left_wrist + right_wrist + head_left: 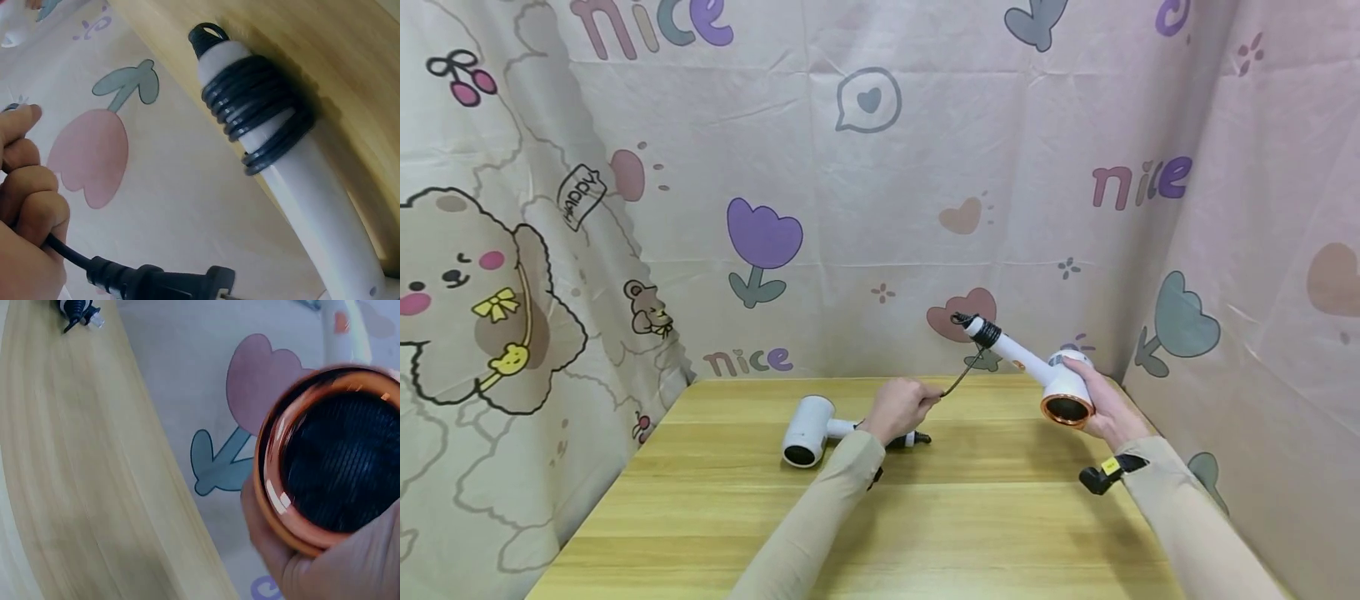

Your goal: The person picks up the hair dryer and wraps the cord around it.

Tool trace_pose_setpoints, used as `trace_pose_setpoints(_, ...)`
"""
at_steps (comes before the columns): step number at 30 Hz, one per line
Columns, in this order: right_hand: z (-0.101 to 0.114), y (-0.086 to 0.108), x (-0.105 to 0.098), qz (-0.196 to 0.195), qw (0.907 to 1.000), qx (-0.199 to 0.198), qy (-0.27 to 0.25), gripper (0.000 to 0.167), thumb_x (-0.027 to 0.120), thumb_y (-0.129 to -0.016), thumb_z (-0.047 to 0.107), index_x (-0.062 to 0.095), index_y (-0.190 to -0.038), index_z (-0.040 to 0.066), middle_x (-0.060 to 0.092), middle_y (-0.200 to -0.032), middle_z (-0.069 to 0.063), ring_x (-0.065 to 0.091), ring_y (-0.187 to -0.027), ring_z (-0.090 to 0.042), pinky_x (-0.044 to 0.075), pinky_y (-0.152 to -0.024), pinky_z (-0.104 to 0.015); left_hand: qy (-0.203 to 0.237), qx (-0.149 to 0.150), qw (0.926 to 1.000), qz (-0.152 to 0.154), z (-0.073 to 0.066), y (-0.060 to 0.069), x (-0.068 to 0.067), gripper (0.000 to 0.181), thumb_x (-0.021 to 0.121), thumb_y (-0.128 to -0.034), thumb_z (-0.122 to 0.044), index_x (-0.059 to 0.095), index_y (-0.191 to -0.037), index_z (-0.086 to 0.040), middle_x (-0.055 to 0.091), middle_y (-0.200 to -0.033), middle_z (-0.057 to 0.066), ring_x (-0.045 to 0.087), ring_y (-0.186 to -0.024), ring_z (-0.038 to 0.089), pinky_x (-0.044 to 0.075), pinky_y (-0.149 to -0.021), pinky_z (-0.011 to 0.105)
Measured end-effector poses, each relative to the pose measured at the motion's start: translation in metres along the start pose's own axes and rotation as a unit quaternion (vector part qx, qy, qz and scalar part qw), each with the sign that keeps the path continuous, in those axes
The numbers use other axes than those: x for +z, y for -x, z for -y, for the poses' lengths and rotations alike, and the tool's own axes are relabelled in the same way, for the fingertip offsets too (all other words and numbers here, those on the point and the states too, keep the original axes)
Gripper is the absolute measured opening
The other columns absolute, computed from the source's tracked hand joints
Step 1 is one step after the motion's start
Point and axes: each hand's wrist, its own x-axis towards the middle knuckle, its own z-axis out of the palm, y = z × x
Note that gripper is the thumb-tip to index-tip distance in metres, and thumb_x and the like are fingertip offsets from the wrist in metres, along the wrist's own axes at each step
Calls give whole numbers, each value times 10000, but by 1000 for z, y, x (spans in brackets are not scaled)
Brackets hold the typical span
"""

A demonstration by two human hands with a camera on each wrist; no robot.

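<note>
In the head view, my right hand (1105, 404) grips the white head of a hair dryer (1022, 358) and holds it above the table's right side. Its copper-rimmed opening faces me, and black cord (987, 333) is wound round the handle's end. A stretch of that cord runs to my left hand (898, 408), whose curled fingers hold it. The left wrist view shows a black plug (150, 281) sticking out of that fist. A second white hair dryer (811, 427) lies on the table, its handle partly hidden behind my left hand. Dark coils (259, 100) wrap its handle too.
The wooden table (715, 500) reaches back to a printed cloth curtain (865, 208), which also hangs along both sides. A black strap device (1108, 473) is on my right wrist. The lying dryer's cord end (76, 312) shows in the right wrist view.
</note>
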Motion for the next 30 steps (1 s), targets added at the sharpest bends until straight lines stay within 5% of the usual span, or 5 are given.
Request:
trace_pose_setpoints(4, -6, -2, 8, -608, 9970, -280, 382, 819, 666, -907, 441, 112, -1455, 188, 421, -1150, -10, 604, -851, -129, 568, -861, -292, -82, 121, 9998, 163, -7, 3, -1, 208, 600, -981, -288, 752, -1122, -276, 752, -1043, -81, 716, -917, 97, 581, -789, 293)
trace_pose_setpoints(7, -14, -4, 14, -1276, 9813, -876, 1148, 857, 678, -890, 474, 161, -1468, 108, 460, -1117, -16, 599, -809, -99, 576, -788, -260, -137, 194, 9994, 241, -13, 4, -3, 206, 589, -987, -302, 759, -1100, -272, 757, -995, -96, 709, -854, 69, 575, -763, 275)
trace_pose_setpoints(13, -28, -10, 20, -2410, 9135, -1835, 2716, 1042, 666, -842, 595, 129, -1521, 16, 431, -1317, -135, 534, -994, -182, 522, -672, -201, 123, 399, 9988, 254, -21, 6, -11, 175, 613, -975, -271, 768, -1006, -196, 725, -793, -95, 582, -633, 11, 527, -648, 225)
trace_pose_setpoints(24, -40, -14, 7, -2840, 8244, -2500, 4210, 1060, 663, -808, 658, 191, -1527, 38, 441, -1371, -219, 501, -1154, -339, 490, -802, -316, 431, 593, 9970, 261, -17, 12, -25, 164, 631, -964, -276, 761, -927, -183, 733, -818, -87, 611, -678, 3, 522, -662, 204)
trace_pose_setpoints(30, -41, -15, 8, -2451, 8035, -2794, 4650, 968, 731, -791, 595, 316, -1474, 49, 529, -1249, -223, 594, -1002, -322, 570, -641, -277, 351, 689, 9969, -168, -15, 12, -35, 127, 652, -949, -260, 750, -921, -186, 720, -789, -90, 565, -619, 15, 482, -592, 207)
